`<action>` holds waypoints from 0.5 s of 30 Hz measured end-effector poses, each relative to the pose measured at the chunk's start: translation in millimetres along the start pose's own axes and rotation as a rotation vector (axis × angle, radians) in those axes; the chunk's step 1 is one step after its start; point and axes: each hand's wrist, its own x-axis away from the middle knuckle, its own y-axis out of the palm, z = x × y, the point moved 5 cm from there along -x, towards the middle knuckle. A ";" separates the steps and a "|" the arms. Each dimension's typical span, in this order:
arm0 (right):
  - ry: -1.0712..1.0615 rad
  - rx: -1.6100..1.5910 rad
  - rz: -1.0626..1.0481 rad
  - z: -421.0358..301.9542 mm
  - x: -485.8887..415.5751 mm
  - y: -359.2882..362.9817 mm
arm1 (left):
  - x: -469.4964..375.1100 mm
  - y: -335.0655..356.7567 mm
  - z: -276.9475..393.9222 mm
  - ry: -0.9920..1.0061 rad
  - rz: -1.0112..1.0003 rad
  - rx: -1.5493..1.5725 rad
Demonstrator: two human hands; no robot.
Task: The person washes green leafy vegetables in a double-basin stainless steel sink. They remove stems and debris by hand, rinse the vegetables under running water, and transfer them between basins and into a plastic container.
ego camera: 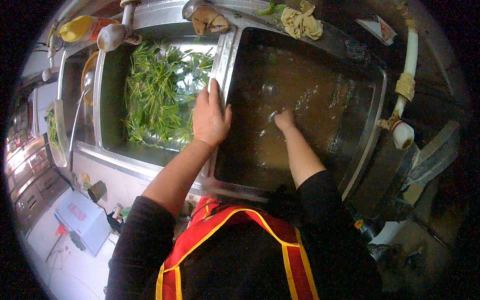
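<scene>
My left hand point(212, 118) rests on the metal divider point(225, 63) between two sink basins, with its fingers pointing up the picture. Nothing shows in its grasp. Cut green leafy vegetables point(157, 90) float in the water of the basin to its left. In the right-hand basin, brown murky water point(315, 82) surrounds my right hand point(285, 119), whose fingers are under the surface and hidden. Ripples and bubbles lie around that wrist. Whether the right hand holds anything cannot be seen.
A faucet point(112, 36) and a yellow bottle point(77, 29) are at the upper left. A crumpled cloth point(302, 20) lies on the sink's back ledge. Another faucet point(402, 135) stands at the right. A white box point(82, 221) sits at the lower left.
</scene>
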 end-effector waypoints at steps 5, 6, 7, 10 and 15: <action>0.241 -1.026 0.006 13.3 -16.6 15.3 | 0.8 1.0 -0.9 -0.022 -0.014 0.015; 0.215 -0.765 0.042 15.8 -17.9 16.1 | 1.0 0.2 -0.2 -0.005 0.005 0.018; 0.108 -0.511 0.059 14.5 -18.7 15.8 | 1.3 1.4 -1.3 -0.024 -0.012 0.010; -0.008 0.281 -0.060 19.7 -9.7 25.0 | 1.3 1.9 -0.8 -0.005 -0.004 0.000; -0.183 0.630 -0.060 22.3 17.1 4.4 | -0.2 1.8 0.0 -0.010 -0.001 -0.032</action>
